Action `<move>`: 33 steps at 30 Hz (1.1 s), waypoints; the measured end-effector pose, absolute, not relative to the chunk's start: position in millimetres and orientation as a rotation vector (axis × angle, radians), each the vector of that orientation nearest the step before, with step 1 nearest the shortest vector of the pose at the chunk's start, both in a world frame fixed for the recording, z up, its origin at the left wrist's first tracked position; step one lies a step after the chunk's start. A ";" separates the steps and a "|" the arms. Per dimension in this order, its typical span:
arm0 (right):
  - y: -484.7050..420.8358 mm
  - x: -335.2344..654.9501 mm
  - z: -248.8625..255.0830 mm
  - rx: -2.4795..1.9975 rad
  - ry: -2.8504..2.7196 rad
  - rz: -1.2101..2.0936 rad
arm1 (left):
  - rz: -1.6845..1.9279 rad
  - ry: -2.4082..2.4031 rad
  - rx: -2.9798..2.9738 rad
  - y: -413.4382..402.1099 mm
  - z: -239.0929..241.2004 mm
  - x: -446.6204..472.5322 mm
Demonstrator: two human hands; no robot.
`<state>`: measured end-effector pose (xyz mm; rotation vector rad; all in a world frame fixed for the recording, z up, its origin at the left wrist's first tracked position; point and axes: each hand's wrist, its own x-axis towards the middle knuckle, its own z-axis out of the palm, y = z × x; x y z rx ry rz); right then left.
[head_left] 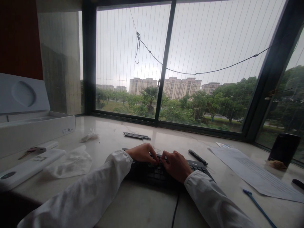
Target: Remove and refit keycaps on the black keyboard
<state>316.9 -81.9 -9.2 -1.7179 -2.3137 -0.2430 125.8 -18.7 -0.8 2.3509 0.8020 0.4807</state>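
Note:
A black keyboard (152, 175) lies on the pale marble sill in front of me, its cable running toward me. Over its upper middle, my left hand (143, 154) is closed, thumb and fingers pinched down at the keys. Close beside it, my right hand (177, 164) is also closed, with its fingertips nearly meeting the left ones. Whatever the fingertips pinch is too small and too hidden to make out. Several keys under and around the hands are covered from view. Both forearms are in white sleeves.
Behind the keyboard lie thin dark strips (137, 136); another black strip (198, 157) rests at its right rear. Printed paper (251, 171), a dark phone-like slab (283, 150) and a blue stick (258, 207) are rightward. Leftward are crumpled plastic (73, 163), a white device (33, 167) and an open white box (38, 129).

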 end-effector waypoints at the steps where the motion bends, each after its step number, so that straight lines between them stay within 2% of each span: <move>1: -82.0 316.8 -9.1 -1.717 -2.318 -0.241 | 0.475 0.802 2.344 -18.3 -0.6 125.3; 33: -80.5 318.6 -11.5 -1.665 -2.315 -0.264 | 0.503 0.788 2.352 -14.8 -2.1 125.3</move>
